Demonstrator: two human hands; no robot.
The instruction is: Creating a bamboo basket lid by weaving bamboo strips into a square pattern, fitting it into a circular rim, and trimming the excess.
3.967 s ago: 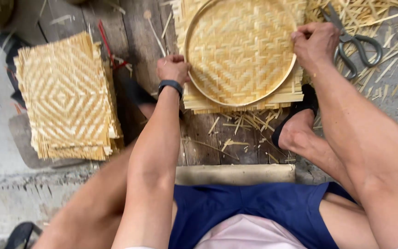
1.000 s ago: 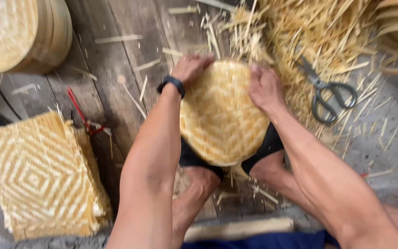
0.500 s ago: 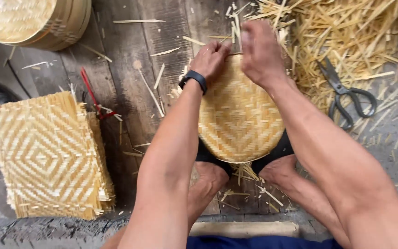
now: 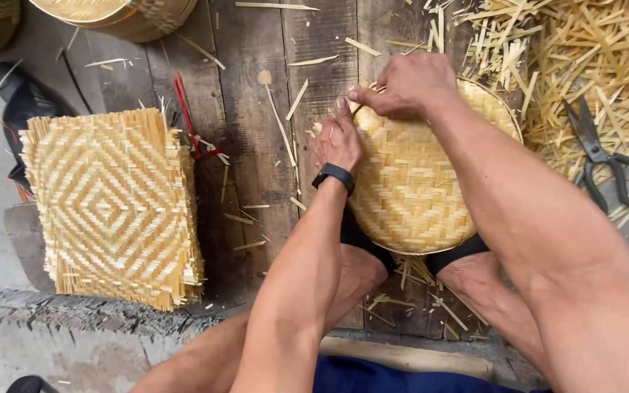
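- Both hands have crept together along the far-left rim of the round woven basket [image 4: 416,182] since half a second ago, when the right hand sat over the top edge; the basket itself lies much where it did, bottom up between the person's feet.
- Left hand [image 4: 338,138], a black watch [image 4: 333,177] on its wrist, lies closed against the basket's left edge, thumb pointing up toward the other hand; whether it pinches the rim itself cannot be told.
- Right hand [image 4: 402,86] is curled tight over the upper-left rim, fingertips pressed down on the weave and just touching the left thumb.
- Basket rests on dark wooden planks [image 4: 256,145], its near edge over the black straps of the sandals on both feet.
- Stack of square woven bamboo mats [image 4: 111,204], patterned in nested diamonds, sits well apart to the left, on the edge of the planks.
- Red-handled tool [image 4: 187,116] lies just beside the stack's upper right corner.
- Black-handled scissors [image 4: 606,156] lie to the right of the basket, among a heap of loose bamboo strips [image 4: 591,65].
- Finished round baskets [image 4: 111,14] stand stacked at the top left edge of the view.
- Stray splinters of bamboo dot the planks between mats and basket.
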